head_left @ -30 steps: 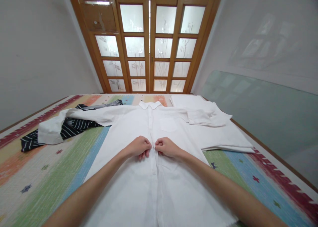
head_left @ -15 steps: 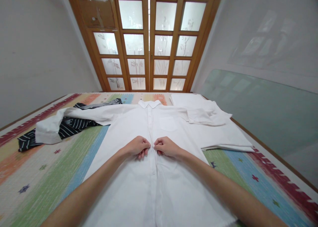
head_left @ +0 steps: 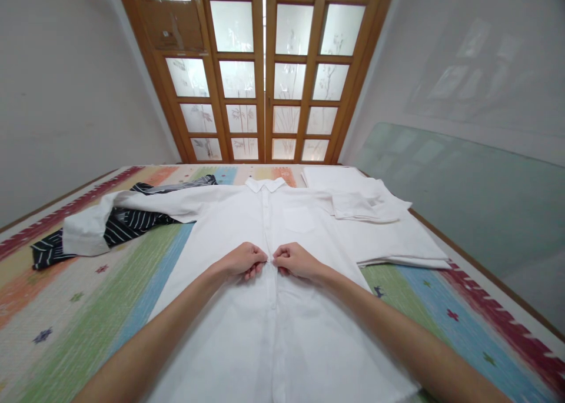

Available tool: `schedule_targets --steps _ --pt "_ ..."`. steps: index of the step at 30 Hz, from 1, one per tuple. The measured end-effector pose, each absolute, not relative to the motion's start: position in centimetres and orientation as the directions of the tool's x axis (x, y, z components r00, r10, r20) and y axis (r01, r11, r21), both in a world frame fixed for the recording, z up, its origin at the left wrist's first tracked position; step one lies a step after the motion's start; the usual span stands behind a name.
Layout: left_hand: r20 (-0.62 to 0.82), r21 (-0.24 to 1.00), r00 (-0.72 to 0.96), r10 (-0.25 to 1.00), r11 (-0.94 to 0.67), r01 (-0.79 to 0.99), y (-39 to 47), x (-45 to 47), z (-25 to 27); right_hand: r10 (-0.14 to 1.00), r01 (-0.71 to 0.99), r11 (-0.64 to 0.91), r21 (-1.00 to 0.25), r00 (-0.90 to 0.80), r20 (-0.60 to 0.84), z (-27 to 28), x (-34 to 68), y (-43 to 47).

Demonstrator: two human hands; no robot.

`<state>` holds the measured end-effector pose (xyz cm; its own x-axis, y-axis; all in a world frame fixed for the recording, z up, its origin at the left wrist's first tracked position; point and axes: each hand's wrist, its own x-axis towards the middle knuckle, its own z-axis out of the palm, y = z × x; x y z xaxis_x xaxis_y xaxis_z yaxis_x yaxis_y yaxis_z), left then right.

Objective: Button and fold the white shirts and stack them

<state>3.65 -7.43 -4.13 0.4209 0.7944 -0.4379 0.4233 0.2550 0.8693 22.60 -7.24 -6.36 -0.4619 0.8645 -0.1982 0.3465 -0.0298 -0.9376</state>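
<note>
A white long-sleeved shirt [head_left: 220, 326] lies spread out face up, its collar at the far end and its hem toward me. Halfway down the front placket, my left hand [head_left: 246, 260] pinches the fabric from the left side. My right hand [head_left: 295, 260] is closed on the placket just opposite, the fingertips of both hands nearly meeting. Whether a button sits between the fingers is hidden. Below the hands the two front edges lie close together along the middle.
Beneath the shirt is a colourful striped cloth [head_left: 88, 309]. Folded white fabric [head_left: 397, 238] lies under the right sleeve, a black-and-white striped cloth [head_left: 132, 220] under the left. Behind stand wooden doors with glass panes [head_left: 265, 115]. A pale green glass panel [head_left: 441, 173] leans at the right wall.
Both hands stay at the placket with hardly any movement. The front edge just below them has shifted slightly and lies flatter.
</note>
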Motion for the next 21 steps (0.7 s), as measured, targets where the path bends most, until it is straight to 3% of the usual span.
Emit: schedule_targets --steps 9,21 --pt "-0.429 0.867 0.42 0.799 0.234 0.441 -7.42 3.55 -4.6 0.829 0.295 -0.157 -0.942 -0.479 -0.288 -5.94 22.5 -7.07" --pt "-0.395 0.862 0.4 0.827 0.183 0.472 -7.76 3.87 -4.32 0.878 0.429 -0.082 -0.9 -0.396 -0.268 -5.54 21.97 -7.56"
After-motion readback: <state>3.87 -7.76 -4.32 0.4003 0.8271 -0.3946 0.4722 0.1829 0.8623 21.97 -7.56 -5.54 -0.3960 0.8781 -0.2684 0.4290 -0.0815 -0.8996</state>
